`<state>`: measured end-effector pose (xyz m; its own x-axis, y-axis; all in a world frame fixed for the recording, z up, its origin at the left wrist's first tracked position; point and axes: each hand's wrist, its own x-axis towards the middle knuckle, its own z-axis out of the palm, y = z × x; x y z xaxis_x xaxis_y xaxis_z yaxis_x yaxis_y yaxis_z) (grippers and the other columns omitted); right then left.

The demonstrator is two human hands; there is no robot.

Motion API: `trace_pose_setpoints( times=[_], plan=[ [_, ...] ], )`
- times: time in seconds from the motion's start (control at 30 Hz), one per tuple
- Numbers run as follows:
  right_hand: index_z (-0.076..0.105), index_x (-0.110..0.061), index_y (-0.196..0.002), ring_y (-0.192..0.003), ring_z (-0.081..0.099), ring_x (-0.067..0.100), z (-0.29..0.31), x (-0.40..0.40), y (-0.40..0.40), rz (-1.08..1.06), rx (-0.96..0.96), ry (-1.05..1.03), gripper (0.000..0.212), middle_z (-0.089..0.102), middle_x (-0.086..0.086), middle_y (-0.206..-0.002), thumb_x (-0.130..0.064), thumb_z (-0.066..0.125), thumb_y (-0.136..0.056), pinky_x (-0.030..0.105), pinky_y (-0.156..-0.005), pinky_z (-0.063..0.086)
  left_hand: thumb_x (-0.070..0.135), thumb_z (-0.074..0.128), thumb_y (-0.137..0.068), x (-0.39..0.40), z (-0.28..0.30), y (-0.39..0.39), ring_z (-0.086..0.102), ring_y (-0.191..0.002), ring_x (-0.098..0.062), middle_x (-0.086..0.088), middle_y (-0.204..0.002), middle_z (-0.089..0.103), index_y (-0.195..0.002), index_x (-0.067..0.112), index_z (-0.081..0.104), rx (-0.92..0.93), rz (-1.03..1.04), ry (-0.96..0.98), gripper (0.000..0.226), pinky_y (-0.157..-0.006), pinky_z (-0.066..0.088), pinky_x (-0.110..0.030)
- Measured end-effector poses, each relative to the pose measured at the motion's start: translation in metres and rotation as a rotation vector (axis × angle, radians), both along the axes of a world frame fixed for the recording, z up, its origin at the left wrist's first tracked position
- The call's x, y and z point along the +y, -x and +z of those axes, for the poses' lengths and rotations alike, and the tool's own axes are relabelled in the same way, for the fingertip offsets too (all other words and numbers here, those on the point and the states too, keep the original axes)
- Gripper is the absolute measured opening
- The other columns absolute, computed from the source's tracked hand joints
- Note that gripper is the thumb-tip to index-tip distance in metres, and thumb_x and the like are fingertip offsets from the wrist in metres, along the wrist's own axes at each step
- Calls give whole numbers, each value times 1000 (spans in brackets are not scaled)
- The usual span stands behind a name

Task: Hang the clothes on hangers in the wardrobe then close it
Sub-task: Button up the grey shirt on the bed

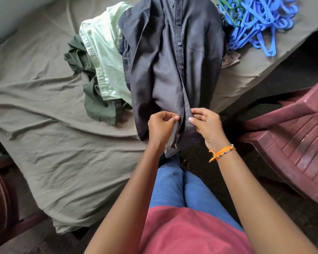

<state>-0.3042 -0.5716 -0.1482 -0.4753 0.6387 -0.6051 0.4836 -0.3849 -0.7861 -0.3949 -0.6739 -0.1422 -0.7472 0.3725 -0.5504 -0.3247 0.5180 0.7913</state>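
At the near edge of the bed (44, 162), where its olive sheet hangs over the side, the left hand (161, 128) and right hand (207, 125) meet over the hem of a dark grey button-up shirt (165, 70). Each hand pinches one side of the shirt's front placket between thumb and curled fingers, the two hands just beside each other and the lowest part of the placket parted between them. The shirt lies lengthwise from the near edge up across the bed, its tail draped over the edge toward the person's jeans. Right of the hands, off the bed's right edge, stands a maroon plastic chair (292, 140), with a narrow strip of dark floor between. Left of the shirt, touching it, lie a pale green shirt (103, 52) and a dark green garment (97, 105). At the far right corner of the bed sits a tangled heap of blue plastic hangers (255, 21).
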Motion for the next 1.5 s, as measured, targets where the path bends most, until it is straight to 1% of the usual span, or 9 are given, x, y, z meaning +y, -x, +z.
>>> trace_pose_setpoints(
  times=[0.13,0.2,0.37,0.47,0.63,0.93,1.17,1.37,1.5],
  plan=[
    [65,-18,-92,-94,66,19,3,-3,-2,-25,11,22,15,69,5,-91,-5,67,-84,28,-82,53,17,71,-84,1,2,-2,58,-64,-2,4,-67,67,-72,19,72,-80,37,-51,12,-63,45,-18],
    [65,-20,-87,-87,66,14,5,-4,-2,-20,8,-19,13,69,2,-85,-8,70,-83,20,-75,52,19,71,-84,1,4,-2,53,-56,1,6,-65,65,-73,18,71,-66,26,-17,11,-52,39,-13],
    [68,-14,-84,-71,61,1,7,-14,0,-2,-11,-248,10,66,-3,-76,-5,70,-79,10,-65,48,21,73,-81,4,7,1,60,-66,-1,10,-67,65,-70,21,69,136,-102,130,12,-58,40,-11],
    [71,-12,-86,-71,63,0,6,-19,4,47,-30,-340,7,68,-4,-76,-8,71,-79,10,-67,50,19,73,-81,6,7,2,57,-62,0,8,-66,65,-70,20,69,108,-106,120,12,-55,39,-10],
    [70,-16,-86,-71,62,-2,4,-22,5,9,-30,-251,8,68,-7,-77,-9,71,-81,9,-65,48,10,67,-86,6,7,1,52,-51,4,3,-60,61,-72,11,69,-117,-21,6,14,-52,41,-11],
    [69,-16,-86,-73,66,3,2,-26,2,-47,2,-244,11,68,-5,-77,-7,72,-80,14,-67,53,12,68,-84,10,-3,4,58,-64,-9,1,-62,64,-66,16,69,-98,-65,48,18,-66,48,-22],
    [69,-14,-84,-70,66,2,4,-28,2,-61,33,-233,10,69,-4,-77,-4,71,-81,15,-68,53,9,66,-87,12,0,3,56,-58,-6,-1,-61,62,-71,8,68,-167,-38,31,16,-55,45,-13],
    [72,-16,-85,-78,68,6,4,-26,1,8,39,-211,7,72,-2,-81,-10,72,-81,19,-73,55,1,62,-89,11,8,3,48,-36,5,-5,-59,54,-77,-2,66,-255,-9,-40,12,-41,35,-5],
    [73,-18,-82,-78,67,8,0,-26,3,11,8,-252,8,71,-2,-79,-11,68,-83,24,-75,55,9,65,-88,6,0,8,55,-56,-3,-2,-64,60,-71,9,67,-267,-57,6,17,-45,41,-8]
  ],
)
